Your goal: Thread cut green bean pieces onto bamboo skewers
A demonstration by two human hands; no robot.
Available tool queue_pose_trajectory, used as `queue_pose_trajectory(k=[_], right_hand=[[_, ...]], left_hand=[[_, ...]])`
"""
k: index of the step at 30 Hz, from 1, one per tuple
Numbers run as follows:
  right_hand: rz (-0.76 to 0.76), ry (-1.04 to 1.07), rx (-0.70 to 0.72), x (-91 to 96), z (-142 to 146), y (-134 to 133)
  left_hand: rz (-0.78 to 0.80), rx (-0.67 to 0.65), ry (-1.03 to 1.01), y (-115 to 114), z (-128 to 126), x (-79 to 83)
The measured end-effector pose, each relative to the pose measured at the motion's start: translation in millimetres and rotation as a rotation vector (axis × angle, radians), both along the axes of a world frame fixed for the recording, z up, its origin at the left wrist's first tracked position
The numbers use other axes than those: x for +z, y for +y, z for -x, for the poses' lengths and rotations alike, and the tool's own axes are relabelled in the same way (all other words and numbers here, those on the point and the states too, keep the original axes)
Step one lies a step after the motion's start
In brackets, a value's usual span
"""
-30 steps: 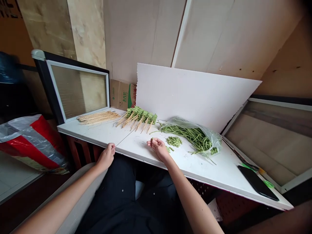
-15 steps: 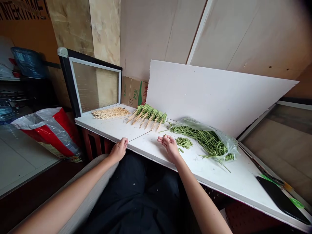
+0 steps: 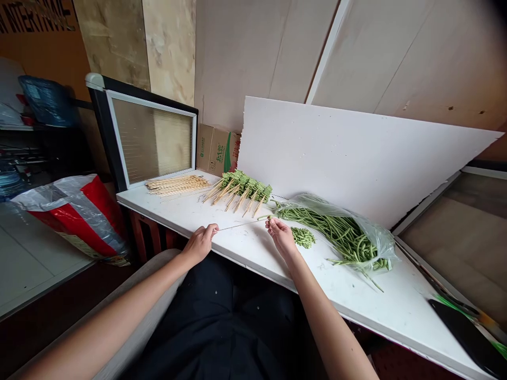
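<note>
White table (image 3: 190, 211), left hand (image 3: 201, 244) fingers pinching one skewer (image 3: 237, 226), right hand (image 3: 282, 236) fingers pinching one bean piece (image 3: 268, 217)

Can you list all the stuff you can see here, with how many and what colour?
white table: one, centre
thin skewer: one, pale, between both hands
bare skewers: one pile, tan, table's far left
finished bean skewers: one row, green and tan, by the wall
cut bean pieces: one small heap, green, beside the right hand
long beans: one bunch, green, in a clear plastic bag
cardboard box: one, brown and green, corner
red sack: one, floor left
left hand: holding the skewer
right hand: pinching a bean piece
</note>
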State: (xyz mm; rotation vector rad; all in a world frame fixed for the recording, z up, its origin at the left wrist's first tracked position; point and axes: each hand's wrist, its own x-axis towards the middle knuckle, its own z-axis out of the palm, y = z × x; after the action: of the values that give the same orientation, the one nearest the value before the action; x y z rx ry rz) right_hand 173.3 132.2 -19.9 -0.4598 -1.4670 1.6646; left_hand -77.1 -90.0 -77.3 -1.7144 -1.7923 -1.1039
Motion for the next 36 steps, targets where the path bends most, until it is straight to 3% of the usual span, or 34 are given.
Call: queue_pose_trajectory(k=[3,9,23,36], right_hand=[[0.063,0.013,0.021,-0.3,0,-1],[0.178,0.038,0.204,4.5,-2,-13],[0.115,0.044,0.221,1.4,-1,-12],[0.156,0.033,0.264,7.8,-1,-18]], left_hand=[[0.014,-0.021,-0.038,3,0,-6.0],[0.007,-0.04,-0.143,2,7,-12.0],[-0.011,-0.046,-0.227,2,3,-13.4],[0.018,-0.043,-0.184,0,2,-7.2]])
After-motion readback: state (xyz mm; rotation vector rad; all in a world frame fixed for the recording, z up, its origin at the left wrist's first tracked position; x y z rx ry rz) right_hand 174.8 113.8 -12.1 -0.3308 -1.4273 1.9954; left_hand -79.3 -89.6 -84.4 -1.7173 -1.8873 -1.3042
